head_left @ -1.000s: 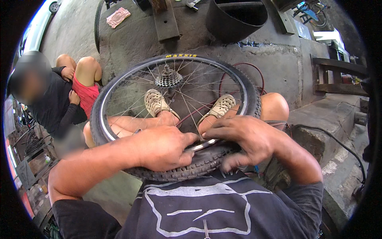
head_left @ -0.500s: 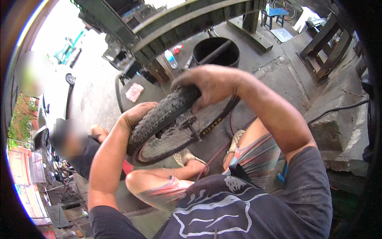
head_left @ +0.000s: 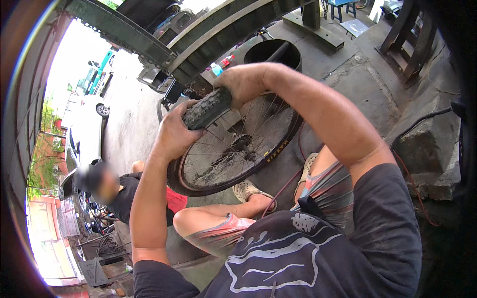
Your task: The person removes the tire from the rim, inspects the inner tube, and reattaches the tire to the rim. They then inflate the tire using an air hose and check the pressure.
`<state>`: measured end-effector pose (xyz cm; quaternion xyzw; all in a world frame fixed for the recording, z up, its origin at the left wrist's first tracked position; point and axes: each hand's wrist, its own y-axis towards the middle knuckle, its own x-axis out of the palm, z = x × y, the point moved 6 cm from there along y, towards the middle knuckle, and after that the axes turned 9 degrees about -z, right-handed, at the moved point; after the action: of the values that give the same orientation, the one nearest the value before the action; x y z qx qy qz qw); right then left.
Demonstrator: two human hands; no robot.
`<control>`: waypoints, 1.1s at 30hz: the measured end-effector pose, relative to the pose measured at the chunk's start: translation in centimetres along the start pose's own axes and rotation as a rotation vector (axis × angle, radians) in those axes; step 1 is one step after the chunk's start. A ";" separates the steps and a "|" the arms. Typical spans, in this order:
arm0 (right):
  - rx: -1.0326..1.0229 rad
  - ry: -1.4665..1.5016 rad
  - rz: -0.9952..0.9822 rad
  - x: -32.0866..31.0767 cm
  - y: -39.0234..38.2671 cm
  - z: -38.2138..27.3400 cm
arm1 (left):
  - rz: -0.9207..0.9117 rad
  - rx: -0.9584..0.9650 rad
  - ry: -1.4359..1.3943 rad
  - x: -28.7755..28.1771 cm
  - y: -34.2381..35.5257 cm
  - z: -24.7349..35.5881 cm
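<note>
Black knobby tyre (head_left: 206,108) is clamped by left hand (head_left: 174,136) and right hand (head_left: 243,82) on a raised wheel (head_left: 238,149); fingers could slip into spokes.

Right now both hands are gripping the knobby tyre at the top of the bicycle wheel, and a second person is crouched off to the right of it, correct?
Not quite. In the head view the left hand and right hand do grip the knobby tyre at the top of the bicycle wheel, but the second person is crouched to the left of it, not the right.
</note>
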<state>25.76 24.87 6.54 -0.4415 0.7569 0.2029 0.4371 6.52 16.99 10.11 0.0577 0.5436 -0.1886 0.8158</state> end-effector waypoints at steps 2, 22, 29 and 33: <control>0.037 0.062 -0.092 -0.6 0.1 -0.5 | 0.005 -0.004 0.066 -0.6 -0.3 0.1; 0.074 -0.075 -0.156 -0.8 4.0 -2.9 | -0.060 0.003 -0.033 -0.8 1.2 -2.6; -0.016 -0.183 0.020 -0.4 4.2 -2.3 | -0.066 -0.125 -0.038 -0.5 1.6 -2.6; 0.038 -0.086 0.002 -0.4 3.2 -1.7 | -0.111 -0.125 -0.105 -0.1 1.8 -1.4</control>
<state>22.36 25.60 7.51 -0.4231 0.7416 0.2080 0.4772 5.94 19.14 9.43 -0.0335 0.5132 -0.2017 0.8336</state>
